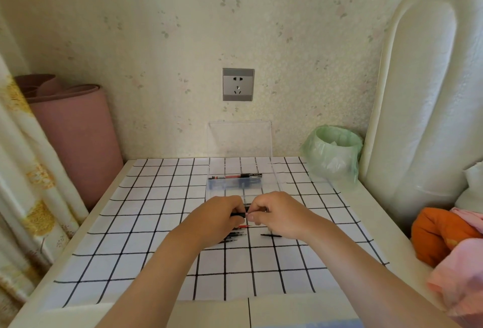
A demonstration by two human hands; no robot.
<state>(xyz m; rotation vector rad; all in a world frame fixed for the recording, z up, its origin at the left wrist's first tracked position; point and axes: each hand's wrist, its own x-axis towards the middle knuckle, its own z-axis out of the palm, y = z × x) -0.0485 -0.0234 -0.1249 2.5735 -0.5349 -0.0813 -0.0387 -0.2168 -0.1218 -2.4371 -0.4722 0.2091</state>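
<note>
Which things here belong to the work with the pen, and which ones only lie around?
In use: left hand, right hand, the pen they hold, loose refills under them, clear box, second pen in it.
Lying about: bin, rolled mat, wall socket, clothes.

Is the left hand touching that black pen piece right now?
Touching. The head view shows the left hand gripping the black pen piece, fingers curled round it, no gap.
</note>
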